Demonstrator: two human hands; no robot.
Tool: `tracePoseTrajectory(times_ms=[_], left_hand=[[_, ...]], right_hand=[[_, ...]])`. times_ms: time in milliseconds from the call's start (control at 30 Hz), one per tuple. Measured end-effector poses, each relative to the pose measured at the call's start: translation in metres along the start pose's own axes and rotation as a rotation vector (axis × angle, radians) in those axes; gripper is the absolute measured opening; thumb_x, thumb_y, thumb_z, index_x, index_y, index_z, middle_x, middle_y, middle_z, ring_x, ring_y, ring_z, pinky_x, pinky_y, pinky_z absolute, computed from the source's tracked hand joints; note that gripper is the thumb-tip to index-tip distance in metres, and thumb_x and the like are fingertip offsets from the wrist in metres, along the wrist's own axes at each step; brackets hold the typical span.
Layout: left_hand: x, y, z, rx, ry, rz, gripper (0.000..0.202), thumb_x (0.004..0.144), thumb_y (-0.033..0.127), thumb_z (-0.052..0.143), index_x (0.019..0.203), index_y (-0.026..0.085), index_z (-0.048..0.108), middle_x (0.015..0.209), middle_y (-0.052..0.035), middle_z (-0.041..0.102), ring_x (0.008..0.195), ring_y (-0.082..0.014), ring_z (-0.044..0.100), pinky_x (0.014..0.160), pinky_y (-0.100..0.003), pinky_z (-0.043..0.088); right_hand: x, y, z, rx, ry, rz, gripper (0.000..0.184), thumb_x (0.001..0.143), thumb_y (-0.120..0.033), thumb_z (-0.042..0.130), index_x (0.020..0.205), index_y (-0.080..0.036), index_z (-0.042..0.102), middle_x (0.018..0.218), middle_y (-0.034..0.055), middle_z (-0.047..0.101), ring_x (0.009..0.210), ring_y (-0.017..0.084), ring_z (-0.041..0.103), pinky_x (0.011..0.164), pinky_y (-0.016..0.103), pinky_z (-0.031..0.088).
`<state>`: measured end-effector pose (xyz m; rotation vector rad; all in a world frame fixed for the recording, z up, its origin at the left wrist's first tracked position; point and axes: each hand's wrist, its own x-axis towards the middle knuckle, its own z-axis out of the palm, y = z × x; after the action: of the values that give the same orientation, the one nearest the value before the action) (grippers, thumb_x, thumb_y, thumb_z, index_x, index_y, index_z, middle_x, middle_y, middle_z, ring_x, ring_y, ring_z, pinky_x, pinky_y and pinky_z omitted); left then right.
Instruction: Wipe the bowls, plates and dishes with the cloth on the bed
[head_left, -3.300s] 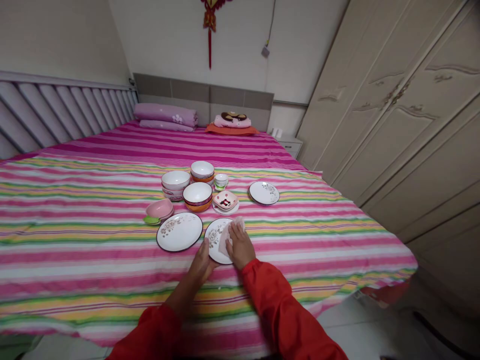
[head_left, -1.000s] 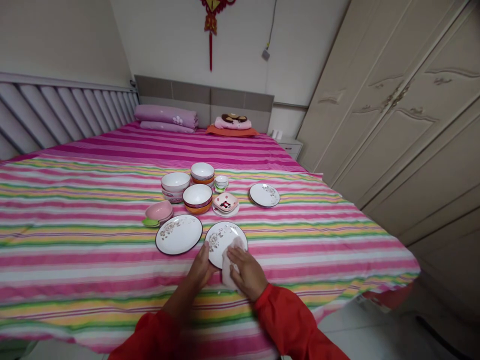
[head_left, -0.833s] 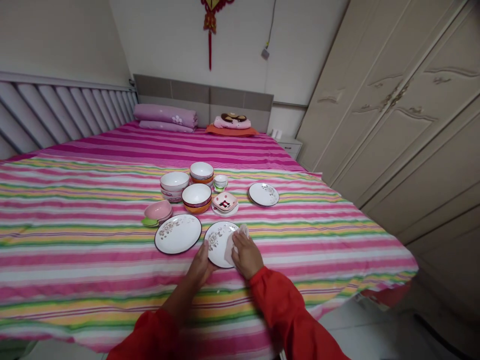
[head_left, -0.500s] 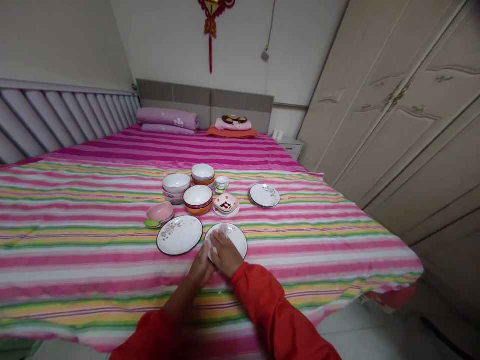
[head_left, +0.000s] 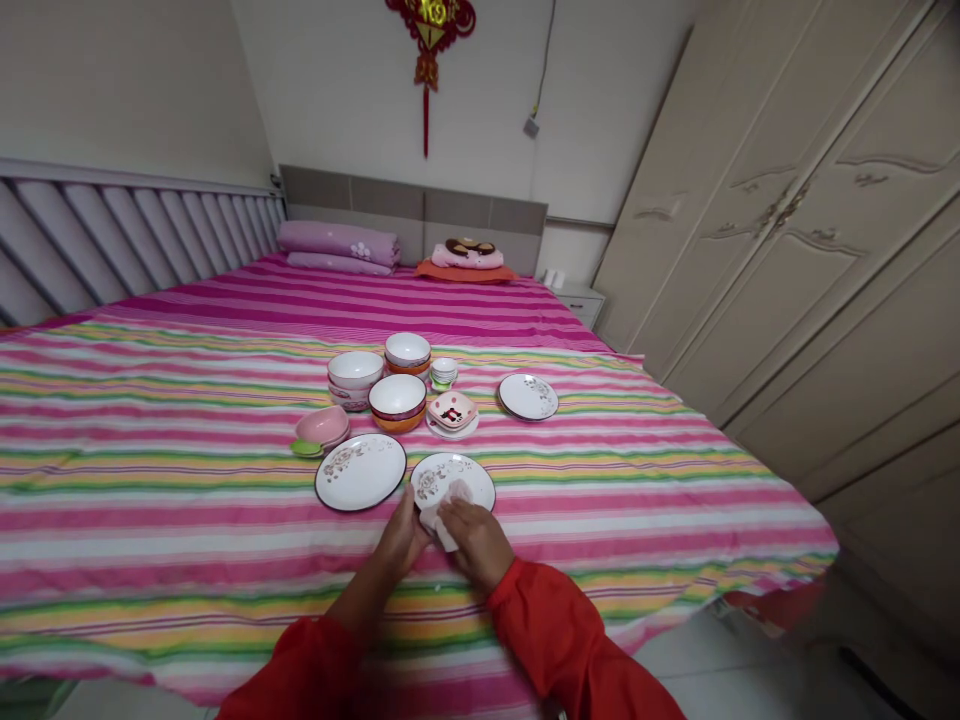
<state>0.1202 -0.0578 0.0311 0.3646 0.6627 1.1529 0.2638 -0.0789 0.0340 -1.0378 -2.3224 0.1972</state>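
Note:
A white plate with a dark rim and flower print (head_left: 457, 473) lies on the striped bedspread (head_left: 150, 470) in front of me. My left hand (head_left: 401, 540) rests against its near left edge, fingers curled on the rim. My right hand (head_left: 474, 535) presses a white cloth (head_left: 444, 512) onto the plate's near part, fingers closed over the cloth. Both sleeves are red.
A larger matching plate (head_left: 360, 471) lies just left. Behind stand stacked bowls (head_left: 397, 400), a pink dish (head_left: 322, 429), a small square dish (head_left: 451, 410) and small cups (head_left: 444, 372). Another plate (head_left: 528, 396) sits to the right. A wardrobe (head_left: 810, 250) lines the right side.
My right hand has rubbed the cloth around the plate, from its far right side across to the left and now back to the near edge. The left hand has stayed at the rim.

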Motion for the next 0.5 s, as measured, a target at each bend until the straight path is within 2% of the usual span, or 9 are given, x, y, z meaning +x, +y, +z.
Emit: tracePoseTrajectory(times_ms=[100, 167, 233, 333, 433, 500], left_hand=[[0.001, 0.0, -0.003, 0.017, 0.065, -0.004, 0.058, 0.091, 0.051, 0.036, 0.143, 0.024, 0.031, 0.136, -0.0154, 0.052, 0.122, -0.0278, 0.052, 0.098, -0.049, 0.044], [0.001, 0.0, -0.006, 0.042, 0.052, -0.001, 0.061, 0.089, 0.052, 0.039, 0.144, 0.028, 0.027, 0.144, -0.0165, 0.043, 0.127, -0.0287, 0.047, 0.097, -0.052, 0.043], [0.0, 0.0, -0.008, 0.062, 0.001, 0.013, 0.062, 0.088, 0.052, 0.042, 0.144, 0.031, 0.026, 0.15, -0.0158, 0.034, 0.133, -0.0291, 0.039, 0.099, -0.055, 0.04], [0.0, -0.001, -0.011, 0.084, -0.028, 0.027, 0.061, 0.089, 0.05, 0.044, 0.144, 0.032, 0.027, 0.153, -0.0137, 0.027, 0.138, -0.0285, 0.029, 0.103, -0.057, 0.035], [0.002, -0.003, -0.012, 0.053, -0.006, 0.023, 0.061, 0.09, 0.047, 0.044, 0.145, 0.027, 0.027, 0.152, -0.0149, 0.03, 0.137, -0.0287, 0.031, 0.105, -0.055, 0.034], [0.003, -0.003, -0.011, 0.005, 0.0, 0.015, 0.061, 0.09, 0.044, 0.044, 0.145, 0.023, 0.027, 0.147, -0.0159, 0.039, 0.134, -0.0286, 0.037, 0.106, -0.052, 0.036]], right_hand=[[0.015, -0.007, -0.023, 0.133, 0.082, 0.075, 0.032, 0.088, -0.02, 0.041, 0.106, -0.019, 0.067, 0.101, 0.009, 0.07, 0.098, 0.022, 0.063, 0.089, 0.034, 0.047], [0.025, -0.007, -0.041, 0.293, 0.182, 0.177, 0.029, 0.089, -0.026, 0.042, 0.094, -0.02, 0.07, 0.091, 0.0061, 0.071, 0.087, 0.02, 0.063, 0.082, 0.032, 0.049], [0.034, -0.001, -0.058, 0.523, 0.313, 0.334, 0.025, 0.086, -0.033, 0.049, 0.085, -0.019, 0.07, 0.079, 0.0033, 0.069, 0.074, 0.017, 0.062, 0.07, 0.028, 0.05], [0.039, 0.013, -0.076, 0.922, 0.471, 0.589, 0.022, 0.071, -0.037, 0.068, 0.08, -0.016, 0.067, 0.065, -0.0011, 0.065, 0.057, 0.013, 0.056, 0.054, 0.023, 0.046], [0.034, 0.024, -0.079, 1.238, 0.495, 0.762, 0.027, 0.062, -0.034, 0.076, 0.077, -0.015, 0.064, 0.058, -0.0024, 0.062, 0.048, 0.01, 0.054, 0.046, 0.02, 0.043], [0.027, 0.028, -0.07, 1.361, 0.461, 0.836, 0.028, 0.061, -0.034, 0.076, 0.077, -0.015, 0.063, 0.056, -0.0019, 0.061, 0.045, 0.01, 0.053, 0.04, 0.019, 0.04]])
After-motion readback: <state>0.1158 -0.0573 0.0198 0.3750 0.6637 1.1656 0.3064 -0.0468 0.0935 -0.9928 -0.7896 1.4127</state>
